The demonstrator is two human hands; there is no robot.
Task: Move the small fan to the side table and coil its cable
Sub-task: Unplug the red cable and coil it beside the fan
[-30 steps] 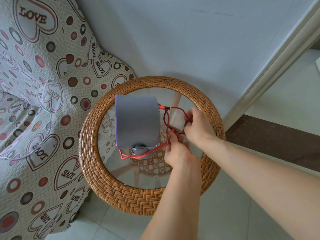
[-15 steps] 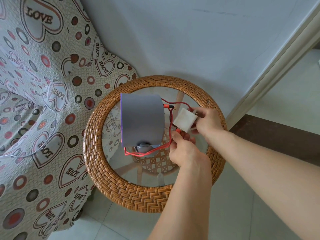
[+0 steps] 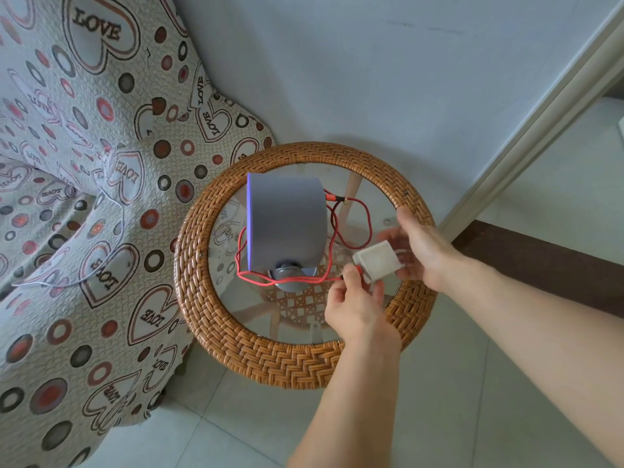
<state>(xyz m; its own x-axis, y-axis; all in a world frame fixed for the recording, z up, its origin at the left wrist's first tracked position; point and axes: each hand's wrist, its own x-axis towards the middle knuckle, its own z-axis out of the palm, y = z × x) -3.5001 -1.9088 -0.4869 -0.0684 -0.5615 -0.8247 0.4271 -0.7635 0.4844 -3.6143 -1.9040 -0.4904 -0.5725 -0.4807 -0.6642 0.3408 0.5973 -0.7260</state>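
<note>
Near the surface's (image 3: 270, 359) left edge I see the fan (image 3: 287, 221) standing on the glass. Its red cable (image 3: 366, 224) loops round it. Over the right edge, my right hand (image 3: 417, 246) grips the white plug (image 3: 378, 261); my left hand (image 3: 356, 305) pinches the cable beside it.

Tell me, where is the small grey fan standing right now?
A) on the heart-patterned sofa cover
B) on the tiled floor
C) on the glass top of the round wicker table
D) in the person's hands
C: the fan stands on the glass inside the woven rim of the wicker table, while the right hand holds only the white plug.
</note>
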